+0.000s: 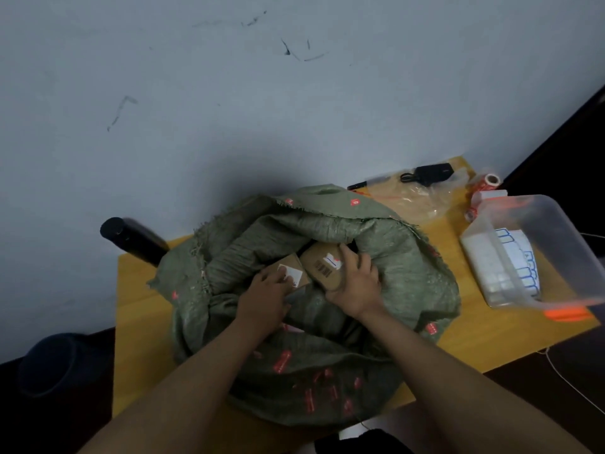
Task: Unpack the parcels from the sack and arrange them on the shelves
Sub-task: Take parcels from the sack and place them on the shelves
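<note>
A green woven sack (327, 371) with red print lies open on a yellow wooden table (140, 316). Two brown cardboard parcels show in its mouth. My left hand (265, 298) grips the smaller parcel (294, 268), which bears a white label. My right hand (355, 283) is curled round the larger parcel (322, 265), which carries a barcode and a white sticker. Both forearms reach in from the bottom of the view. No shelves are in view.
A clear plastic bin (530, 253) holding white label sheets stands at the table's right. A black bottle (132, 239) stands at the back left by the wall. A plastic bag (422, 198), a black device and a tape roll (491, 181) lie at the back right.
</note>
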